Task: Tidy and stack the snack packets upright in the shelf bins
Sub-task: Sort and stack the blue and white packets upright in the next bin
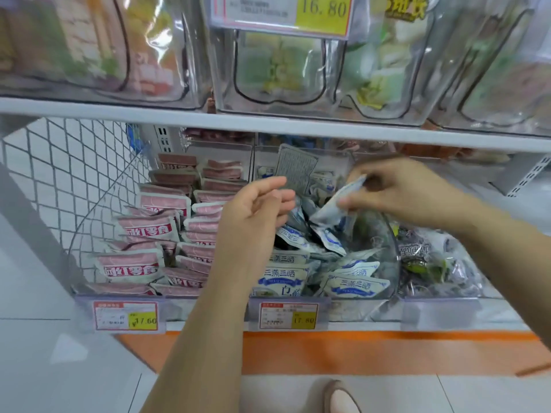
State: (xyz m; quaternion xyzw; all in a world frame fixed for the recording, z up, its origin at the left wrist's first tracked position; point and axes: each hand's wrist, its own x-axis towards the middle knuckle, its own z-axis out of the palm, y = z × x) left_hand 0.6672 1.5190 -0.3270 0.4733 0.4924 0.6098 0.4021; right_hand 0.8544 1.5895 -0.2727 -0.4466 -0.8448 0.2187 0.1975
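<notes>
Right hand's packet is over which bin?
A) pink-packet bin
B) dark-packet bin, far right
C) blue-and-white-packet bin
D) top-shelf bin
C: the right hand pinches a white packet above the middle bin, which is full of blue-and-white packets.

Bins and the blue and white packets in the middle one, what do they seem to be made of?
The bins look like clear hard plastic with a glossy finish: the contents show through the walls, which catch glare. The blue and white packets are probably thin printed plastic film, slightly shiny. They crease and crumple, and the held packet bends where the right hand pinches it.
</notes>
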